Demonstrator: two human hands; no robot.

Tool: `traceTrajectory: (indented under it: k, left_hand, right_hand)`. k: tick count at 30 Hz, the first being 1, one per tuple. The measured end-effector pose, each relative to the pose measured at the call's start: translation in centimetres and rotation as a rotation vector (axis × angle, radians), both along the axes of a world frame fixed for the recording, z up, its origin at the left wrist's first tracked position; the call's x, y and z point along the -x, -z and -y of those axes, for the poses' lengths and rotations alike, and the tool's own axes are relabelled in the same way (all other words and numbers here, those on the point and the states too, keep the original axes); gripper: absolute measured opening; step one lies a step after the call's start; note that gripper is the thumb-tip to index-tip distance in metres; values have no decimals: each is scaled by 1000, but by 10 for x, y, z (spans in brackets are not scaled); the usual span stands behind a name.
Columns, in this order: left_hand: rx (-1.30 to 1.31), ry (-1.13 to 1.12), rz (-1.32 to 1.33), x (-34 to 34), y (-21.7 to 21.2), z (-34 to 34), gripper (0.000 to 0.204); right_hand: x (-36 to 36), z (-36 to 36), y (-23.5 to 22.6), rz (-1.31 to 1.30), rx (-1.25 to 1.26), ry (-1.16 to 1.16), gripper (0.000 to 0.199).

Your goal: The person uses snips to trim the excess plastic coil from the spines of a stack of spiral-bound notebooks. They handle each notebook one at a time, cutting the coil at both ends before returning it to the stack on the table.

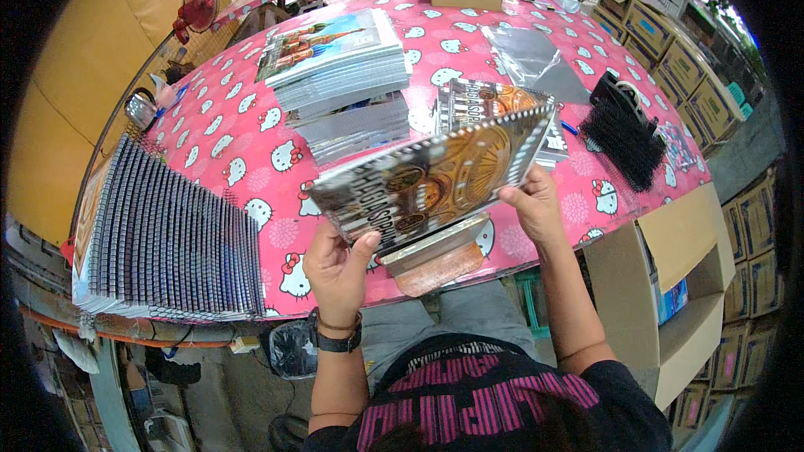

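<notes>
between left hand [335,274], right hand [538,211]: tilted book [445,177]

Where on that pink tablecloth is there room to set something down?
Left of centre, the tablecloth is bare between the spiral-bound stack and the stacked booklets. A smaller patch lies between the right hand, the black binding coils and the open cardboard box. The middle is crowded: the held booklet partly hides another.

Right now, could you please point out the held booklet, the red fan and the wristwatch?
Held booklet [440,182], head view: middle of its cover.
Red fan [199,5], head view: its round cage.
Wristwatch [341,342], head view: dark strap.
</notes>
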State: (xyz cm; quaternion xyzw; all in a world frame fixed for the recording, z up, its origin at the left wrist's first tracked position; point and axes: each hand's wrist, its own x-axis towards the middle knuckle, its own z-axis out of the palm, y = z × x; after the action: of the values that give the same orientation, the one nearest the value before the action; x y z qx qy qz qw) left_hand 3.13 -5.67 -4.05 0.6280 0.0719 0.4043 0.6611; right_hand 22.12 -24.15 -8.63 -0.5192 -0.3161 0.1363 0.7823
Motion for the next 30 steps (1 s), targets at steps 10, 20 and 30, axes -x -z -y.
traceTrajectory:
  k: [10,20,30]
  left_hand:
    - [-256,-61,-148,27,22,0,23]
    - [-192,-141,-157,40,68,-4,48]
    - [-8,-14,-38,9,79,-12,70]
  right_hand:
    - [1,13,12,117,365,38,18]
    - [-31,36,80,136,687,-141,38]
    - [49,-21,30,64,167,-125,74]
